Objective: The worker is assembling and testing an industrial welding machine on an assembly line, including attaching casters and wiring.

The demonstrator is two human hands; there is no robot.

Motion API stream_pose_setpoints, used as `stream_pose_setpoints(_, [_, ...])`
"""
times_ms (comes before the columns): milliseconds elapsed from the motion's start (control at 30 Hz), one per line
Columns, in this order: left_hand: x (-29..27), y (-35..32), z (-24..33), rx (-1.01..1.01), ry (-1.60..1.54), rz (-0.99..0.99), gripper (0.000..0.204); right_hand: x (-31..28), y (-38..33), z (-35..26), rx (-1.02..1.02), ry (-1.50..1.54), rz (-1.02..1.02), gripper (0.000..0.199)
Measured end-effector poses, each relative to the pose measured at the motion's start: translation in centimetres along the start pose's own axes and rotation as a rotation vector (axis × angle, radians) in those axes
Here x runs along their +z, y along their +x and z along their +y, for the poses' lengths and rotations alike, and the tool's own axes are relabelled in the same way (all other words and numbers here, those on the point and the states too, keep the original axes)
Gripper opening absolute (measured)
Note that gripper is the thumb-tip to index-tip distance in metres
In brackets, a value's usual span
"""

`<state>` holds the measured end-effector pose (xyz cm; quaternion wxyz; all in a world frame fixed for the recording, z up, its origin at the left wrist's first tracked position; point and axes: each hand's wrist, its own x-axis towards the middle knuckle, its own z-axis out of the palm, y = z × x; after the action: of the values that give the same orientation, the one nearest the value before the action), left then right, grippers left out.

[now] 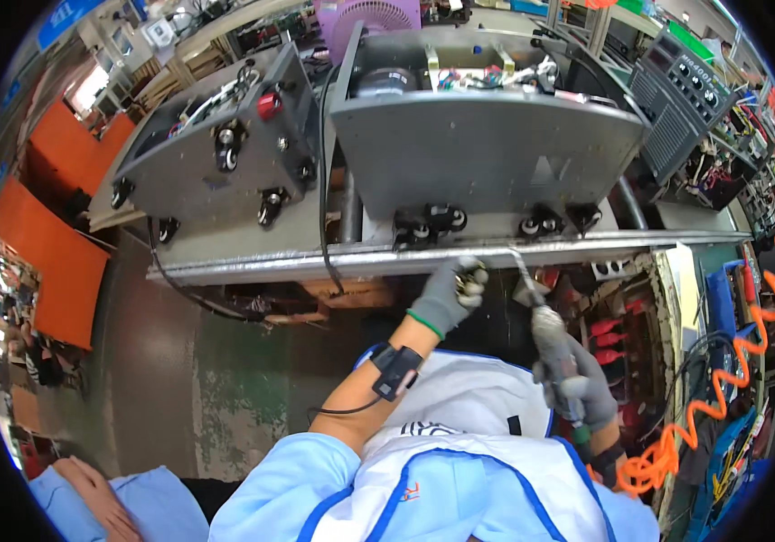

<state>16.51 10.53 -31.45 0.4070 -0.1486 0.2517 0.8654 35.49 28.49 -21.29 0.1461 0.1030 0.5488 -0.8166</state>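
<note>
My left hand (449, 294), in a grey glove with a green cuff, is held in front of the bench's near edge. Its fingers curl around small shiny metal pieces (470, 282) that look like screws; they are too small to tell exactly. My right hand (588, 384), also gloved, grips a power screwdriver (550, 336) whose long thin bit points up toward the bench edge. Beyond both hands a large dark grey metal cabinet (487, 149) lies on the bench. Black casters (430, 222) sit along its near lower side, with more casters (541, 220) to the right.
A second grey cabinet (216, 167) with casters stands at the left. A black cable (323, 181) hangs between the cabinets over the metal bench edge (270, 264). An orange coiled hose (722, 384) runs down the right side. Another person's hand (93, 497) shows at lower left.
</note>
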Motion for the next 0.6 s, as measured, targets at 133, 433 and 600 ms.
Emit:
stream_pose_setpoints(133, [-2.3,-5.0,1.6,0.122,-0.101,-0.04,0.019,3.6,0.6,2.2,0.089,-0.034,-0.155,0.086])
stream_pose_setpoints(433, [-4.3,-8.4,1.0,0.253,-0.011,-0.032,0.022,5.0,0.5,2.8,0.18,-0.115,-0.281,0.086])
stream_pose_setpoints(600, [-4.3,-9.5,1.1,0.45,0.423,0.209,0.022,4.6,1.5,3.5,0.221,-0.093,-0.297,0.089])
